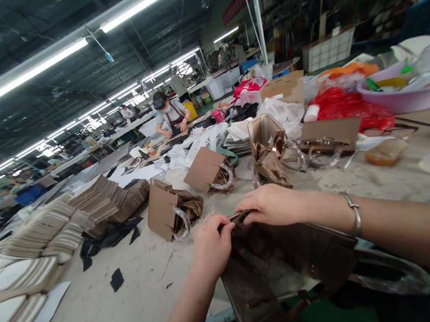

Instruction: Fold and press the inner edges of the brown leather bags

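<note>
A brown handbag (296,252) lies at the table's front edge, its lining side partly turned toward me. My left hand (214,241) pinches the bag's upper edge between thumb and fingers. Close beside it, my right hand (266,207) grips the same edge, fingers bent over the brown material. A bag handle wrapped in clear plastic (399,273) sticks out at the lower right under my right forearm. The bag's lower part runs out of the frame.
Several brown bags (165,210) with plastic-wrapped handles stand beyond my hands. Stacked panels (57,228) fill the left, near black scraps (116,279). A purple basin (414,94) and red plastic bag (350,108) sit at right. A co-worker (171,116) works farther back.
</note>
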`<action>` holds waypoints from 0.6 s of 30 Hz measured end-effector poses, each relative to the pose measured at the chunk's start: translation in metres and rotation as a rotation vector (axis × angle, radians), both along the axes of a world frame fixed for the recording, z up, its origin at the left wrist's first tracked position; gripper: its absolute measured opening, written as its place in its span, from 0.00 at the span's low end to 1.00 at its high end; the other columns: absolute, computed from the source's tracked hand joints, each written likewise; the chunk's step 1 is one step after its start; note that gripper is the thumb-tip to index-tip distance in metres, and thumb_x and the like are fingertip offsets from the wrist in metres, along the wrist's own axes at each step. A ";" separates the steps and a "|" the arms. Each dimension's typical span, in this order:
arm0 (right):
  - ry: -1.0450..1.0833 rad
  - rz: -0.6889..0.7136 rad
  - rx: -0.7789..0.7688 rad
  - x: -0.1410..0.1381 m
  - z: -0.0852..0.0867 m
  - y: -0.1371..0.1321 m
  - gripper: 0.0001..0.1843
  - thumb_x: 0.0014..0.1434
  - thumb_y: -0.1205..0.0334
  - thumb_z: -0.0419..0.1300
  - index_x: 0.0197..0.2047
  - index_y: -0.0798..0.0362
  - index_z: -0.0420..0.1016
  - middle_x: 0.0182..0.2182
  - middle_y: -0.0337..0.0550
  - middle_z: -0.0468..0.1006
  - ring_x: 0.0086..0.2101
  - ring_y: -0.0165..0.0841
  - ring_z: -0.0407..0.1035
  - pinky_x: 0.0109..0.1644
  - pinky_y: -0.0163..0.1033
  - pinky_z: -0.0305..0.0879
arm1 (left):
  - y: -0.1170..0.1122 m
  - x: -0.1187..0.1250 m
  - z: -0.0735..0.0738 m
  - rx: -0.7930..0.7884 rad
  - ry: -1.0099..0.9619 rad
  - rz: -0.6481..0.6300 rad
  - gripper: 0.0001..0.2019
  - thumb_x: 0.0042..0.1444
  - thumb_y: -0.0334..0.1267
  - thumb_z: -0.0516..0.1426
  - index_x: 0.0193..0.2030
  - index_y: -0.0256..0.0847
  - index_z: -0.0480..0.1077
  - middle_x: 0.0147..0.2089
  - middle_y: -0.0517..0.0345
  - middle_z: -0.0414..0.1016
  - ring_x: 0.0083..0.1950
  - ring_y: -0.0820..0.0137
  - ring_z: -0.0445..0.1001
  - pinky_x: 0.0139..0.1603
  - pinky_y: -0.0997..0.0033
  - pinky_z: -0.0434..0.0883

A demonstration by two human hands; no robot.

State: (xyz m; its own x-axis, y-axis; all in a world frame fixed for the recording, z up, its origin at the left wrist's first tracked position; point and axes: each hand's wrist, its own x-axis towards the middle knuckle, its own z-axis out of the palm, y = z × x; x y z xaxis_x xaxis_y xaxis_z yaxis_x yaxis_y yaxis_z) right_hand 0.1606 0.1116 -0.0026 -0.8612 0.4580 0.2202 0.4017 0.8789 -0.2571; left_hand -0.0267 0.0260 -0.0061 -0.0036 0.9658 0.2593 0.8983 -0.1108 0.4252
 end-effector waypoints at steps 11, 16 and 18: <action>-0.126 -0.170 0.084 -0.021 0.008 -0.010 0.15 0.60 0.54 0.52 0.34 0.51 0.78 0.30 0.45 0.79 0.33 0.37 0.72 0.36 0.37 0.62 | 0.003 0.002 -0.002 -0.020 0.074 0.059 0.03 0.54 0.34 0.54 0.30 0.42 0.68 0.29 0.62 0.74 0.32 0.70 0.71 0.34 0.72 0.62; -0.136 -0.169 0.113 -0.023 0.007 -0.011 0.14 0.59 0.58 0.52 0.33 0.52 0.78 0.30 0.45 0.79 0.33 0.38 0.73 0.35 0.38 0.62 | 0.001 -0.001 0.001 -0.048 -0.014 0.016 0.01 0.53 0.34 0.56 0.32 0.42 0.67 0.32 0.62 0.75 0.36 0.69 0.72 0.37 0.71 0.65; -0.128 -0.155 0.119 -0.023 0.007 -0.010 0.14 0.59 0.59 0.52 0.33 0.52 0.78 0.30 0.46 0.79 0.33 0.38 0.72 0.34 0.37 0.62 | 0.000 -0.006 0.000 -0.063 -0.118 -0.011 0.06 0.51 0.34 0.58 0.37 0.43 0.66 0.35 0.62 0.76 0.38 0.69 0.74 0.39 0.71 0.67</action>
State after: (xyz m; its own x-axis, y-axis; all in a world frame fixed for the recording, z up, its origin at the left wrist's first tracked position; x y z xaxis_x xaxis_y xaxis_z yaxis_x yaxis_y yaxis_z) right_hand 0.1378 0.1018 0.0042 -0.8072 0.5641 0.1739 0.5566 0.8255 -0.0939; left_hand -0.0328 0.0261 -0.0066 -0.0200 0.9803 0.1964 0.8407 -0.0898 0.5339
